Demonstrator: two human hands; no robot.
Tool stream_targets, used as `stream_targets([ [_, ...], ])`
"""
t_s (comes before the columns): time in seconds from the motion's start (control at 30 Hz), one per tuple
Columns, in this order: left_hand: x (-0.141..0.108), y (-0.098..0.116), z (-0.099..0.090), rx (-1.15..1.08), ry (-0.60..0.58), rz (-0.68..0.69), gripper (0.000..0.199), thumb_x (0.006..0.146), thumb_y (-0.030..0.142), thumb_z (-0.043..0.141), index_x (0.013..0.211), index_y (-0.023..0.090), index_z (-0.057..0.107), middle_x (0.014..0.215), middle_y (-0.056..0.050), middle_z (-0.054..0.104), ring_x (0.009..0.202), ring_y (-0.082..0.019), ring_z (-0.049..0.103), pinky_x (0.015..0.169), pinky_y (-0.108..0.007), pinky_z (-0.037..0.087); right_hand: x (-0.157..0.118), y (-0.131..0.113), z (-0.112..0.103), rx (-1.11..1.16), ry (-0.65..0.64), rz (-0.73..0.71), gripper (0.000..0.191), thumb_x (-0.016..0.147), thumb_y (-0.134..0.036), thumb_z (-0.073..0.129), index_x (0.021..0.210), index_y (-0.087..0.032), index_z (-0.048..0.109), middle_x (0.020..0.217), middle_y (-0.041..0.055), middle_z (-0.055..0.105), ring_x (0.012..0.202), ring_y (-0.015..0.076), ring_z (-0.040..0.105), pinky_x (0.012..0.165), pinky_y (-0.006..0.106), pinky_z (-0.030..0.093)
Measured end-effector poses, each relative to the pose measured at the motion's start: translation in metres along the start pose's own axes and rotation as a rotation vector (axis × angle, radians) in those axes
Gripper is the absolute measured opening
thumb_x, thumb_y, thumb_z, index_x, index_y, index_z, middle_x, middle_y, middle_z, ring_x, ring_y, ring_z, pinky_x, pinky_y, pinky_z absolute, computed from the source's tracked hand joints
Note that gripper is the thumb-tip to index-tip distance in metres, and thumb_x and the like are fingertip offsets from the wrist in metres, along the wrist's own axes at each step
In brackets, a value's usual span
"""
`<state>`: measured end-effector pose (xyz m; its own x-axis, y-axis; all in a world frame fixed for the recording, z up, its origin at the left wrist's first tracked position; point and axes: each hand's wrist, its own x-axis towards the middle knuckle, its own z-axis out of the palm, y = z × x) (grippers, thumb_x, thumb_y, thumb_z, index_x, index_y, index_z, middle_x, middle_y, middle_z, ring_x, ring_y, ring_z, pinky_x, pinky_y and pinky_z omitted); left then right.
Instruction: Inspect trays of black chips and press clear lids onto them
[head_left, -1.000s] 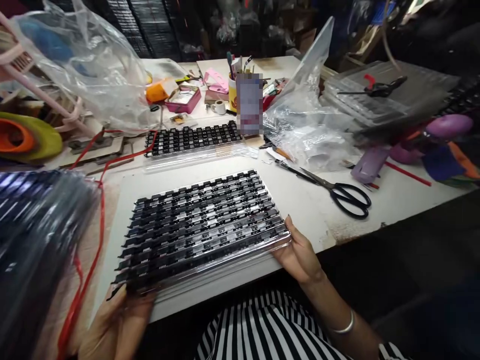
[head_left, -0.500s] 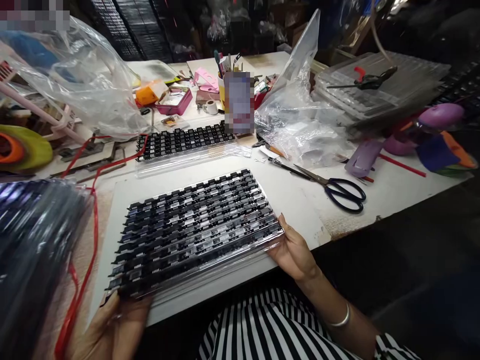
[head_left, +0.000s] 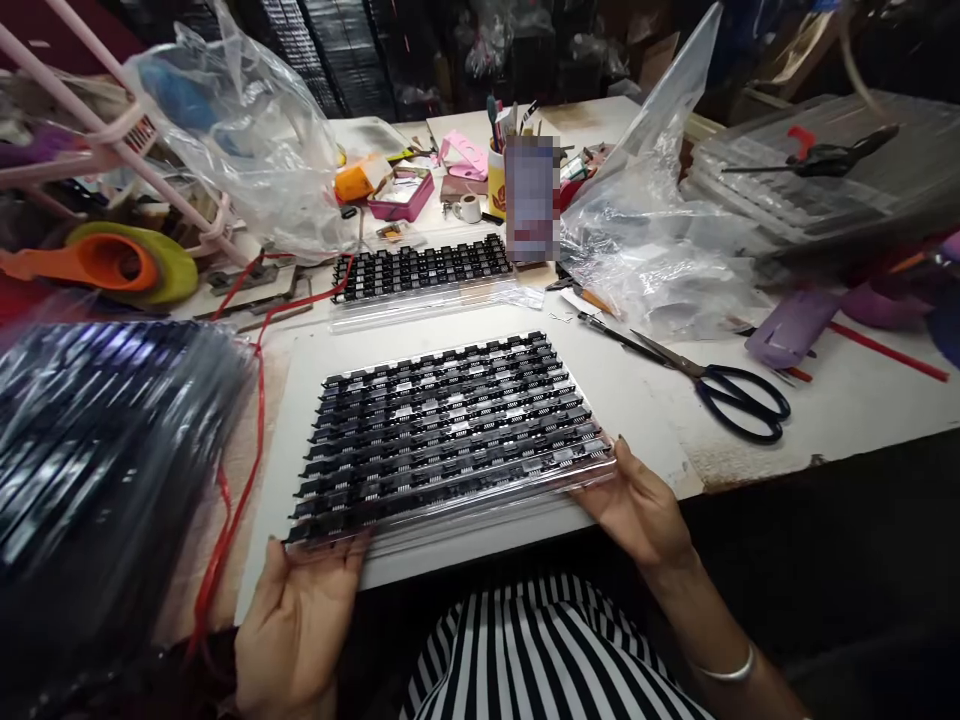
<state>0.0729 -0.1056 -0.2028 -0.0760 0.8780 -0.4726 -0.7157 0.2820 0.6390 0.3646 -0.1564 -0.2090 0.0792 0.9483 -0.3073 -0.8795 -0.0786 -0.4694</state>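
Note:
A clear plastic tray (head_left: 450, 430) filled with rows of black parts lies over a white board at the table's front edge. My left hand (head_left: 304, 610) grips its near left corner, thumb at the side and fingers under the rim. At the near right corner my right hand (head_left: 637, 500) holds the tray the same way, thumb up along the edge. Behind it sits a smaller tray of similar black parts (head_left: 424, 268), with a red ribbon (head_left: 261, 380) across its left end.
A plastic-wrapped stack of black trays (head_left: 112, 470) stands at the left. Dark-handled scissors (head_left: 739, 400) lie right of the tray. Crumpled clear plastic (head_left: 660, 260), a yellow pen cup (head_left: 497, 185) and a pink box (head_left: 401, 195) are farther back.
The view has turned left, so everything appears farther right. The held tray's near left corner and my left hand appear higher in the picture. Both hands still grip the tray.

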Motion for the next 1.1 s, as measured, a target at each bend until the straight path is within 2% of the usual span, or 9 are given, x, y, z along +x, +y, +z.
stream_targets([
  [0.23, 0.006, 0.002, -0.014, -0.130, -0.169, -0.090, 0.046, 0.096, 0.022, 0.022, 0.128, 0.029, 0.055, 0.121, -0.007, 0.064, 0.110, -0.023, 0.061, 0.091, -0.047, 0.051, 0.007, 0.002, -0.007, 0.013, 0.093, -0.094, 0.031, 0.096, -0.036, 0.043, 0.115, -0.025, 0.064, 0.115, 0.0014, 0.069, 0.111, 0.0169, 0.061, 0.100, 0.041, 0.047],
  [0.43, 0.009, 0.001, -0.020, -0.181, -0.259, -0.109, 0.044, 0.096, 0.022, 0.024, 0.129, 0.028, 0.054, 0.124, -0.008, 0.062, 0.115, -0.024, 0.057, 0.096, -0.049, 0.047, 0.007, 0.003, -0.006, -0.009, 0.114, -0.145, 0.028, 0.096, -0.036, 0.044, 0.102, -0.026, 0.070, 0.111, -0.0004, 0.070, 0.108, 0.0146, 0.062, 0.099, 0.038, 0.049],
  [0.7, 0.005, -0.001, -0.015, -0.205, -0.217, -0.084, 0.043, 0.096, 0.018, 0.026, 0.123, 0.028, 0.059, 0.117, -0.007, 0.067, 0.108, -0.023, 0.062, 0.091, -0.048, 0.051, 0.008, 0.006, -0.006, -0.093, 0.170, -0.170, 0.024, 0.093, -0.038, 0.050, 0.088, -0.027, 0.071, 0.111, -0.0013, 0.070, 0.108, 0.0164, 0.062, 0.095, 0.037, 0.052],
  [0.9, 0.002, 0.000, -0.012, -0.209, -0.174, -0.105, 0.040, 0.097, 0.021, 0.029, 0.111, 0.024, 0.065, 0.110, -0.007, 0.070, 0.103, -0.022, 0.065, 0.090, -0.046, 0.052, 0.007, 0.006, -0.006, -0.130, 0.209, -0.194, 0.029, 0.093, -0.036, 0.049, 0.075, -0.027, 0.068, 0.100, -0.0023, 0.073, 0.101, 0.0151, 0.066, 0.087, 0.031, 0.057],
  [0.97, 0.001, 0.000, -0.011, -0.196, -0.179, -0.113, 0.040, 0.097, 0.023, 0.028, 0.108, 0.022, 0.067, 0.108, -0.008, 0.071, 0.102, -0.022, 0.065, 0.091, -0.045, 0.051, 0.006, 0.004, -0.008, -0.184, 0.195, -0.172, 0.029, 0.094, -0.036, 0.047, 0.078, -0.026, 0.069, 0.097, -0.0004, 0.074, 0.097, 0.0153, 0.067, 0.085, 0.031, 0.058],
  [1.1, 0.000, 0.001, -0.011, -0.141, -0.217, -0.146, 0.043, 0.097, 0.035, 0.030, 0.100, 0.019, 0.069, 0.105, -0.010, 0.071, 0.103, -0.026, 0.065, 0.094, -0.048, 0.048, 0.001, -0.005, -0.015, -0.323, 0.098, -0.091, 0.027, 0.092, -0.038, 0.050, 0.083, -0.023, 0.071, 0.092, 0.0045, 0.075, 0.091, 0.0198, 0.069, 0.083, 0.038, 0.059],
])
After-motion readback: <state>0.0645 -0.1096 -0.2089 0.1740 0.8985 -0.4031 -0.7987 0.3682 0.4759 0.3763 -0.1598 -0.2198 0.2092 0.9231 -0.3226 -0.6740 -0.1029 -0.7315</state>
